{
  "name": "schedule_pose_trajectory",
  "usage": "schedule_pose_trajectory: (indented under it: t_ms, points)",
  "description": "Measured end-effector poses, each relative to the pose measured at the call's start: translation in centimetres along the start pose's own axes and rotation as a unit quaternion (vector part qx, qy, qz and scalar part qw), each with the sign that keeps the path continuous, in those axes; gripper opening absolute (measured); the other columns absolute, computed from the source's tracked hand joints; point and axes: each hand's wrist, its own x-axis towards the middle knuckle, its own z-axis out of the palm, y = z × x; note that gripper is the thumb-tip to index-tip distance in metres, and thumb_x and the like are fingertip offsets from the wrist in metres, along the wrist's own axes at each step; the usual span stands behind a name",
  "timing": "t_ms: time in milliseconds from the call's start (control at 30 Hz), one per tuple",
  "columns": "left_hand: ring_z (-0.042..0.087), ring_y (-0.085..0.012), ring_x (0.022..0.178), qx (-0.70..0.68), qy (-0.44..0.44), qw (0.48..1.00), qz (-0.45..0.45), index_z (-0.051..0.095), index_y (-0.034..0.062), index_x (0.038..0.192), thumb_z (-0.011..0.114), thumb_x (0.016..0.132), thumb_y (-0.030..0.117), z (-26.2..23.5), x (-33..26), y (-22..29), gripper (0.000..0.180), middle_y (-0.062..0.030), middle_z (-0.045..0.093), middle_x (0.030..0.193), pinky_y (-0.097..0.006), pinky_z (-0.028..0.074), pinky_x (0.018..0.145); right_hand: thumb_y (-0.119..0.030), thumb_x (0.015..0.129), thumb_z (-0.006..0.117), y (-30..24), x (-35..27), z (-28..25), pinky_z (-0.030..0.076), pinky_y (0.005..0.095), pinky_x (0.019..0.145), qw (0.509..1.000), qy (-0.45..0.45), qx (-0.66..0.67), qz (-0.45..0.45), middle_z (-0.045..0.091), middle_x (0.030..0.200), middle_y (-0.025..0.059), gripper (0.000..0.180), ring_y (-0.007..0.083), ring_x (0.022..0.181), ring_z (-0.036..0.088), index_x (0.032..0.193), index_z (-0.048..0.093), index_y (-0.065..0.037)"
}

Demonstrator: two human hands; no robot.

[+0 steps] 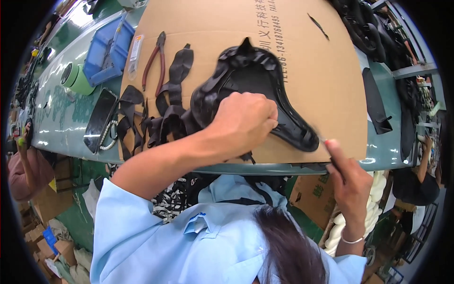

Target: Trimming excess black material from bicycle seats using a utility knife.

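The black saddle cover (255,90) is pinned under the clenched fingers of the left hand (243,120) on the cardboard sheet (326,61). A thin tool (326,144) is gripped by the right hand (347,182) just beside its narrow end. Firm downward pressure should be applied, and short strokes made away from the fingers.

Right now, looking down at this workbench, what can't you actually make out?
- Head view: the left hand covers the middle of the black saddle-shaped piece, so what its fingers pinch is hidden.
- The thin tool in the right hand is motion-blurred; its kind is unclear.
- The blue bin sits near the bent rim; its contents are too small.
- The person's own hair and light blue shirt block the bench's near edge.
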Motion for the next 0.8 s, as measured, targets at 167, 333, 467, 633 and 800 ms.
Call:
schedule_pose_trajectory:
  t_ms: [167, 333, 467, 633, 800]
  points:
    - [0.064, -0.027, 0.069, 0.139, -0.054, 0.984, 0.097, 0.068, 0.0026, 0.079, 0.066, 0.075, 0.016, 0.5, 4.0, 0.7, 0.014, -0.0128, 0.064, 0.075, -0.037, 0.05, 0.064, -0.009, 0.097, 0.045, -3.2, -1.2, 3.6, 0.049, 0.022, 0.061, 0.806, 0.113, 0.523, 0.253, 0.057, 0.124, 0.0117, 0.058, 0.0088, 0.073, 0.055, 0.15, 0.022, -0.007]
    - [0.056, -0.0095, 0.064, -0.168, -0.146, 0.975, 0.002, 0.069, -0.001, 0.083, 0.073, 0.076, 0.017, -1.2, 5.8, -0.4, 0.02, -0.004, 0.062, 0.067, -0.025, 0.043, 0.061, -0.017, 0.098, 0.044, -5.3, 0.0, 5.3, 0.048, 0.0224, 0.05, 0.683, -0.008, 0.669, 0.292, 0.06, 0.078, 0.0096, 0.054, 0.0106, 0.056, 0.056, 0.148, 0.027, -0.005]
    - [0.058, -0.009, 0.074, -0.322, -0.149, 0.933, -0.063, 0.069, 0.0015, 0.083, 0.075, 0.078, 0.017, -0.4, 6.6, -1.6, 0.017, -0.0018, 0.065, 0.076, -0.023, 0.043, 0.07, -0.02, 0.099, 0.043, -6.9, 1.9, 5.0, 0.048, 0.0229, 0.048, 0.632, -0.092, 0.707, 0.304, 0.06, 0.078, 0.0109, 0.058, 0.012, 0.054, 0.056, 0.15, 0.02, -0.006]
    - [0.051, -0.004, 0.067, -0.453, -0.133, 0.878, -0.085, 0.068, 0.0051, 0.084, 0.075, 0.08, 0.016, -1.5, 6.5, -2.6, 0.013, 0.0028, 0.061, 0.075, -0.019, 0.038, 0.063, -0.019, 0.1, 0.044, -9.5, 2.2, 4.9, 0.049, 0.0259, 0.062, 0.656, -0.11, 0.702, 0.256, 0.054, 0.12, 0.0086, 0.059, 0.0114, 0.068, 0.056, 0.15, 0.018, -0.005]
    - [0.044, -0.002, 0.061, -0.563, -0.056, 0.824, 0.034, 0.067, 0.0042, 0.096, 0.072, 0.084, 0.021, -2.5, 6.8, -1.9, 0.021, 0.0044, 0.061, 0.079, -0.017, 0.035, 0.057, -0.019, 0.097, 0.051, -9.1, 0.8, 4.9, 0.051, 0.0256, 0.067, 0.679, -0.244, 0.687, 0.082, 0.052, 0.129, 0.0101, 0.064, 0.0132, 0.076, 0.062, 0.151, 0.019, -0.006]
